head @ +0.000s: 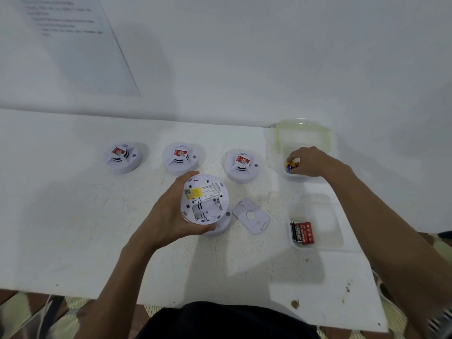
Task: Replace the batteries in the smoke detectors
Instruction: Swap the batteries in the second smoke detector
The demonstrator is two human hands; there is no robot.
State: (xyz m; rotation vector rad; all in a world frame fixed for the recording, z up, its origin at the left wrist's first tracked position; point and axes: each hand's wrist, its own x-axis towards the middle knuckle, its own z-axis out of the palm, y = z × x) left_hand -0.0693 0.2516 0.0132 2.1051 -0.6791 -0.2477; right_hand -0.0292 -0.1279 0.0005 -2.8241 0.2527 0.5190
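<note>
here, detector (205, 199) in left hand (168, 216) (batteries (291, 165), right hand (310, 162))

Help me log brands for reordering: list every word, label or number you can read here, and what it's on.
"EVEREADY": black batteries in the near container.
Red batteries: print too blurred.
Held detector, back label: too small.
Red stickers on the three far detectors: unreadable.
Wall sheet: blurred.

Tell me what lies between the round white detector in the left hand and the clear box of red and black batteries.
A flat white plastic plate, seen in the head view.
</note>
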